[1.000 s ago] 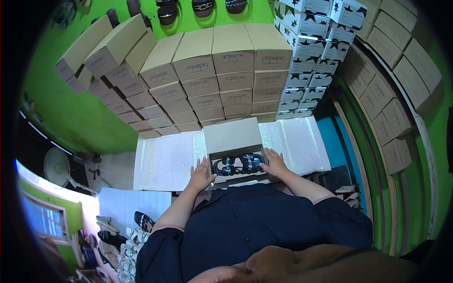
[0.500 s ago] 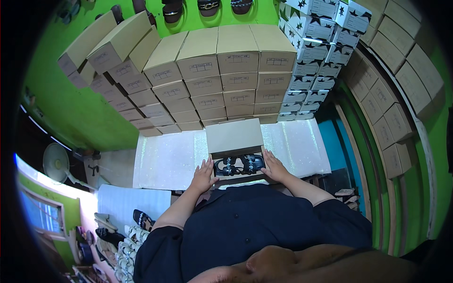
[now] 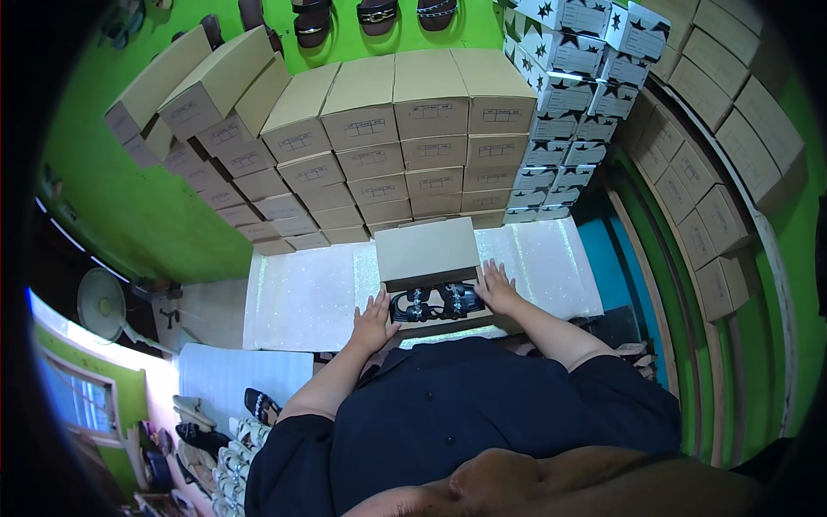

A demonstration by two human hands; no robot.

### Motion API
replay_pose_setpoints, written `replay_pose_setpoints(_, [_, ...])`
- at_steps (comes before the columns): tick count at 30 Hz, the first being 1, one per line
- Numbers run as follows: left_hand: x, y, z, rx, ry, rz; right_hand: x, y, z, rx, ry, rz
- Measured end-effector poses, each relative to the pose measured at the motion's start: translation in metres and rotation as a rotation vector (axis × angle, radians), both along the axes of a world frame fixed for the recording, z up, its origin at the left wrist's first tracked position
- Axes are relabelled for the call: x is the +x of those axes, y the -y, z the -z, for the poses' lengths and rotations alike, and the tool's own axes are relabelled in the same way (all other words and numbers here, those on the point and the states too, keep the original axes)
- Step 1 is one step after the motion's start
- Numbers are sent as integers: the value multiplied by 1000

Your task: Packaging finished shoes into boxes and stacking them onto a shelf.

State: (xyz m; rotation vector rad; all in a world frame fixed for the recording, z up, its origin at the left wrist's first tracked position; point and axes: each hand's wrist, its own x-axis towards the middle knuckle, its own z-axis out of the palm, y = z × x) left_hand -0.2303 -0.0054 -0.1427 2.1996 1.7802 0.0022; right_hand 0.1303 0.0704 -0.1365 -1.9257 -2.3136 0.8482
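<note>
In front of me an open cardboard shoe box point(image 3: 428, 252) rests on the glittery white tabletop, its lid raised at the back. Inside lies a pair of black sandals point(image 3: 437, 303) with shiny ornaments on the straps. My left hand point(image 3: 374, 322) is at the left end of the box, fingers stretched out. At the opposite end, my right hand point(image 3: 497, 288) has its fingers extended and spread beside the box's right edge. Neither hand is wrapped round anything.
Behind the table point(image 3: 310, 293) stand stacked brown boxes point(image 3: 365, 129) and white boxes with black stars point(image 3: 566, 95). More brown boxes point(image 3: 722, 215) fill shelves at the right. A fan point(image 3: 102, 304) and loose shoes point(image 3: 202, 437) are at the left; sandals point(image 3: 377, 15) hang on the green wall.
My right hand has shifted slightly up along the right end of the box, its fingers a little more spread. The left hand, box and sandals look nearly the same.
</note>
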Motion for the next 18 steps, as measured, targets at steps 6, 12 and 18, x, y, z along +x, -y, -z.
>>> replay_pose_setpoints(6, [5, -5, -8, 1, -23, 13, 8, -68, 58, 0, -443, 290])
replay_pose_setpoints(12, [6, 1, -10, 2, -35, -24, -9, -50, 19, -437, -1059, 539])
replay_pose_setpoints(18, [-7, -4, 6, -12, 31, -12, -2, -19, 35, -444, -1417, 526])
